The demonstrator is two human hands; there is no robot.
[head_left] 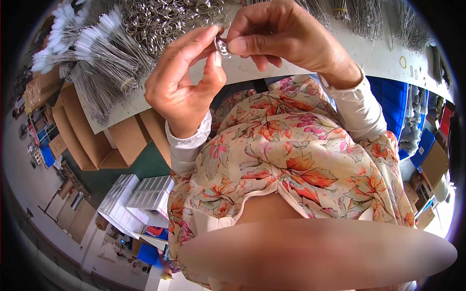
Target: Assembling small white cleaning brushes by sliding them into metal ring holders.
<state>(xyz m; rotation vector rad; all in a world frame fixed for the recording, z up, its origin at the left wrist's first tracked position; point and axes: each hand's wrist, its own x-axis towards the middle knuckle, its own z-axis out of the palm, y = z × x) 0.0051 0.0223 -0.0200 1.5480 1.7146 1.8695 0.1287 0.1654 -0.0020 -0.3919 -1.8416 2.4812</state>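
Note:
Above the near edge of the white table, both my hands meet at a small shiny metal ring. My left hand pinches it from the left between thumb and forefinger, the other fingers partly hidden behind. From the right, my right hand grips the same ring with thumb and forefinger, its other fingers curled below. Part of the ring is covered by the fingertips. Just beyond my left hand lies a large heap of similar metal rings.
Bundles of thin metal stems with white tips lie on the table at left. More wire bundles lie at far right, near a yellow rubber band. Below are open cardboard boxes, white bins and a blue bin.

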